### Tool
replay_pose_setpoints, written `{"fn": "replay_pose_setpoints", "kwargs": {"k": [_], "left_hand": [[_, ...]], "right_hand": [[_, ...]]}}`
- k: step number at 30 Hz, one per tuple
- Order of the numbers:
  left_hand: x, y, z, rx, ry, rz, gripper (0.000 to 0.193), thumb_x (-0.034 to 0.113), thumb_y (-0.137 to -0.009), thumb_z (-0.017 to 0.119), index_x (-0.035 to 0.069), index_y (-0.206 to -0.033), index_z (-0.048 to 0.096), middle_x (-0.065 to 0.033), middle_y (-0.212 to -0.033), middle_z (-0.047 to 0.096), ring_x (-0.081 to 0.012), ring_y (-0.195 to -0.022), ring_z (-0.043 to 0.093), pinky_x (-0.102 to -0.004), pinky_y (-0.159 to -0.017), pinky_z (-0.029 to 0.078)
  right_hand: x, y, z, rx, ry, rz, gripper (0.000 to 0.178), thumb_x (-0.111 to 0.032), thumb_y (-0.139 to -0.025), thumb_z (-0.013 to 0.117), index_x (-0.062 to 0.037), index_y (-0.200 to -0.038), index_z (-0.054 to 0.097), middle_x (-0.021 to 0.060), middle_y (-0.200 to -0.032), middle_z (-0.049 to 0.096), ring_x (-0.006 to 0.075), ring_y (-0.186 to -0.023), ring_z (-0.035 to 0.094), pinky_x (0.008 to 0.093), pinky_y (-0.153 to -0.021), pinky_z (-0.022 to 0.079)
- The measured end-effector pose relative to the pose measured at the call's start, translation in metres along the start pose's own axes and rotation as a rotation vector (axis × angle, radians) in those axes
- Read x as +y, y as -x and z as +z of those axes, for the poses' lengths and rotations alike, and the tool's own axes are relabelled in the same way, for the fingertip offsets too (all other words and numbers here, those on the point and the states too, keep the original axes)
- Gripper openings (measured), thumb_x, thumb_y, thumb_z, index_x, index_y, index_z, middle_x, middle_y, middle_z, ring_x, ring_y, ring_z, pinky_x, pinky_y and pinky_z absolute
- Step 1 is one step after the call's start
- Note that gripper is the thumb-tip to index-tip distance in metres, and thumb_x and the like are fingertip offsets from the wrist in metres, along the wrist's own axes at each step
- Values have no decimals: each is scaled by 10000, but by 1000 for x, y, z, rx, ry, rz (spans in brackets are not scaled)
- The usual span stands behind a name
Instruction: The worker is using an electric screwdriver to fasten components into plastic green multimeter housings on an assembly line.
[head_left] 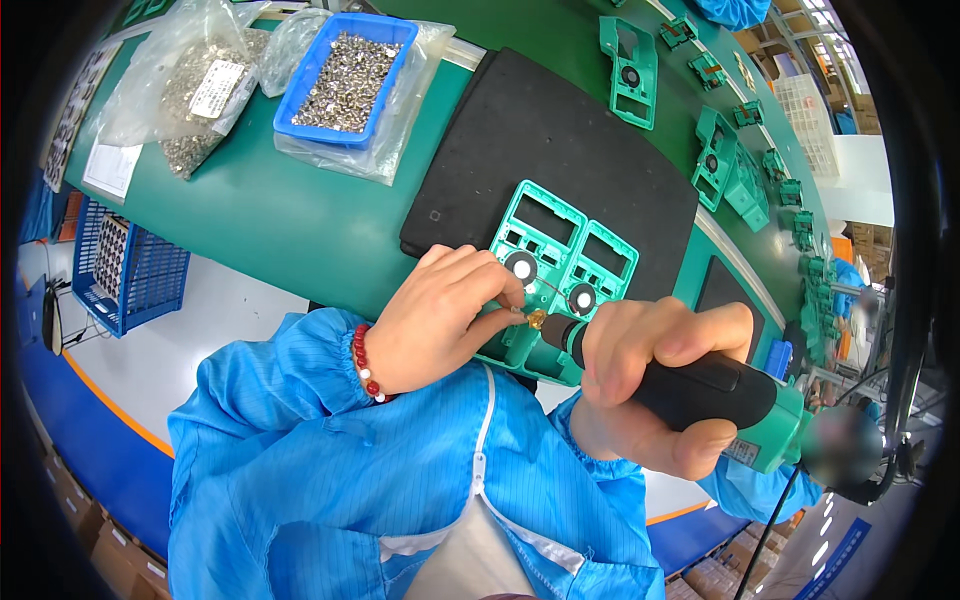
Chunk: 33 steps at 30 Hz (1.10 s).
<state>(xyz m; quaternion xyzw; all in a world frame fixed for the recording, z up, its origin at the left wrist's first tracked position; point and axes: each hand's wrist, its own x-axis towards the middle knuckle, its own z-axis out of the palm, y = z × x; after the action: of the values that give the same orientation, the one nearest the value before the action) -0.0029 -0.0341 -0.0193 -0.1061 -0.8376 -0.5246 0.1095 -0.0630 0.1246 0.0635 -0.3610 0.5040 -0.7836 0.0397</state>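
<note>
My right hand [650, 350] is wrapped round a black and green electric screwdriver [715, 390], its shaft lying level and its brass-coloured tip [537, 319] directed left. At that tip, my left hand [440, 315] pinches thumb and forefinger together; a tiny silvery bit shows there, too small to name. Beneath both hands, two green plastic housings [541, 250] lie side by side on the black mat [560, 130]. Each has a round black speaker-like disc [582, 299] with a pale centre, and a thin wire runs between them. My hands and the screwdriver hide the housings' lower parts.
A blue tray [411, 50] of small metal parts stands at the far left, beside a clear bag [190, 110] of similar parts. More green housings [645, 75] lie beyond the mat. A blue crate [150, 290] is left of the table. A cable [768, 540] hangs at right.
</note>
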Motion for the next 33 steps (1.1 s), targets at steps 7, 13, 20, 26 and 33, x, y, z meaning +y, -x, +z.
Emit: {"fn": "replay_pose_setpoints", "kwargs": {"k": [7, 13, 20, 26, 33], "left_hand": [[8, -1, -4, -50, 33, -32, 197, 91, -784, 746, 102, -886, 578, -21, -840, 589, -220, -815, 562, -348, -721, 366], [12, -1, -4, -67, -19, 10, 169, 111, -796, 731, 101, -898, 595, -24, -849, 576, -228, -834, 562, -355, -750, 380], [18, -1, -1, -38, -137, 71, 218, 52, -760, 726, 102, -946, 624, -18, -875, 590, -220, -871, 579, -346, -768, 391], [15, -7, -5, 15, -173, 107, 314, 129, -764, 741, 52, -1030, 592, -93, -1008, 590, -279, -989, 584, -391, -883, 436], [-72, -68, -124, 154, -820, 15, 220, 34, -847, 635, -6, -1063, 615, -206, -1036, 611, -415, -957, 606, -463, -819, 507]], "right_hand": [[-5, 5, -3, -43, -118, 84, 641, -483, -829, 783, -13, -1082, 428, 102, -729, 593, 156, -594, 532, 326, -585, 460], [-6, 4, -7, -115, -146, 120, 646, -443, -808, 816, -12, -1102, 435, 108, -758, 602, 170, -636, 551, 337, -619, 464], [-12, 0, -5, -198, -134, 198, 641, -391, -762, 854, -18, -1112, 468, 106, -809, 607, 179, -722, 567, 333, -680, 453], [-1, 8, 9, 65, 168, 167, 586, -557, -877, 671, -32, -975, 430, 78, -639, 543, 117, -478, 462, 257, -446, 372], [5, -2, -15, 167, 168, -28, 468, -470, -938, 606, -28, -974, 455, 74, -617, 503, 102, -447, 389, 243, -408, 306]]}}
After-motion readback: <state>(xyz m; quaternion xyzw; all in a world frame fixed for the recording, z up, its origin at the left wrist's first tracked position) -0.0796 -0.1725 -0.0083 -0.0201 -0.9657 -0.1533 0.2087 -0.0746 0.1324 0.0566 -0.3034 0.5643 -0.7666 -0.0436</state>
